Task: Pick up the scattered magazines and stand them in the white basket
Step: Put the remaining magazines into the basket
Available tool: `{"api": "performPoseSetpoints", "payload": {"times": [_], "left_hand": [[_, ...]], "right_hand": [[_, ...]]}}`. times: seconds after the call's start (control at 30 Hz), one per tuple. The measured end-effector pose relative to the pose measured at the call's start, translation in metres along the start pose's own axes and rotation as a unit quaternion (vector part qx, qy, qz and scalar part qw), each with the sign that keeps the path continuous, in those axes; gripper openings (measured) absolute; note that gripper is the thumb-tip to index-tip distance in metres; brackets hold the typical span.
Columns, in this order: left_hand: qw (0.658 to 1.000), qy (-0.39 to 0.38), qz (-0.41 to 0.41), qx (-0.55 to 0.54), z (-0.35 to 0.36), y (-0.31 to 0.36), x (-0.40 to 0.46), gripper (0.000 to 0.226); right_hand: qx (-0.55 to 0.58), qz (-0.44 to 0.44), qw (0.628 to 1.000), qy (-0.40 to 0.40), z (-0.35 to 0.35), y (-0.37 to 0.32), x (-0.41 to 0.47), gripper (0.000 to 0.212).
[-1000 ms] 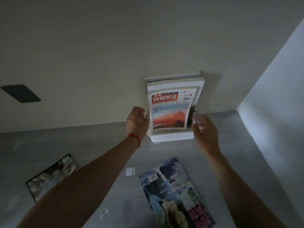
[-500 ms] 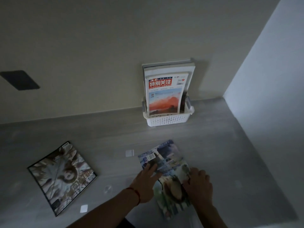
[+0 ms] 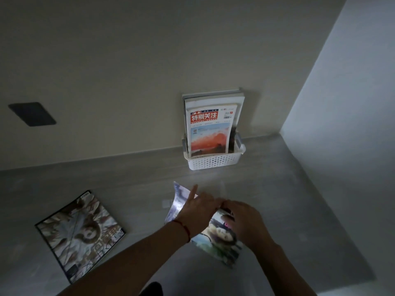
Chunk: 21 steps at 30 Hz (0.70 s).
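A white perforated basket (image 3: 213, 163) stands against the back wall with several magazines upright in it; the front one (image 3: 210, 130) has a red title block and an orange landscape. Nearer to me, a bluish magazine (image 3: 220, 238) with a face on its cover is lifted off the grey floor, its far edge curling up. My left hand (image 3: 197, 212) grips its left side, index finger pointing up. My right hand (image 3: 245, 221) grips its right edge, thumb on the cover. A third magazine (image 3: 81, 233) with a brown portrait cover lies flat at the left.
A wall rises behind the basket and a pale wall closes the right side. A dark rectangular plate (image 3: 32, 113) sits on the back wall at the left. A small pale square (image 3: 166, 203) lies on the floor beside the lifted magazine.
Both hands left the basket and came down to the bluish magazine. It lay flat half a second ago; now both hands hold it and its far end is raised and bent.
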<state>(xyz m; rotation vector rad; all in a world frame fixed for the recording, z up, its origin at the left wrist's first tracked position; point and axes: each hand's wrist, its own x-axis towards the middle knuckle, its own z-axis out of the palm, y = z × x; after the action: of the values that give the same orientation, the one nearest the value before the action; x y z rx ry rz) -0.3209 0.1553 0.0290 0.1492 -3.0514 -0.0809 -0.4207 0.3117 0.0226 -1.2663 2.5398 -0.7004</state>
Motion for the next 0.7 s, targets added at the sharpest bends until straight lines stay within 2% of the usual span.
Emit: {"api": "performPoseSetpoints", "payload": {"times": [0.07,0.13,0.2,0.27,0.33,0.37,0.43,0.5,0.57,0.7], "left_hand": [[0.998,-0.018,-0.030,-0.042,-0.010,-0.007,0.007,0.041],[0.986,0.028,-0.069,-0.151,-0.020,-0.016,0.013,0.032],[0.957,0.087,-0.115,-0.250,-0.034,-0.027,0.017,0.025],[0.915,0.132,-0.156,-0.347,-0.044,-0.040,0.021,0.024],[0.866,0.141,-0.207,-0.433,-0.052,-0.051,0.029,0.021],[0.837,0.141,-0.225,-0.479,-0.056,-0.054,0.035,0.021],[0.787,0.149,-0.241,-0.547,-0.062,-0.057,0.046,0.028],[0.754,0.163,-0.251,-0.585,-0.069,-0.058,0.055,0.040],[0.736,0.182,-0.239,-0.606,-0.075,-0.062,0.064,0.042],[0.724,0.234,-0.237,-0.605,-0.092,-0.075,0.085,0.025]], "right_hand": [[-0.010,-0.001,0.999,0.050,-0.009,-0.001,0.007,0.024],[0.009,0.007,0.990,0.143,-0.016,0.008,0.008,0.022],[0.094,0.084,0.967,0.223,-0.025,0.023,0.007,0.045],[0.214,0.215,0.923,0.237,-0.033,0.037,0.007,0.069],[0.299,0.287,0.892,0.180,-0.035,0.041,0.012,0.077],[0.348,0.282,0.880,0.156,-0.033,0.039,0.017,0.074],[0.431,0.211,0.866,0.140,-0.036,0.033,0.029,0.058],[0.429,0.128,0.882,0.149,-0.045,0.032,0.047,0.034],[0.390,0.109,0.899,0.166,-0.062,0.032,0.070,0.015],[0.277,0.064,0.930,0.231,-0.102,0.027,0.117,0.012]]}}
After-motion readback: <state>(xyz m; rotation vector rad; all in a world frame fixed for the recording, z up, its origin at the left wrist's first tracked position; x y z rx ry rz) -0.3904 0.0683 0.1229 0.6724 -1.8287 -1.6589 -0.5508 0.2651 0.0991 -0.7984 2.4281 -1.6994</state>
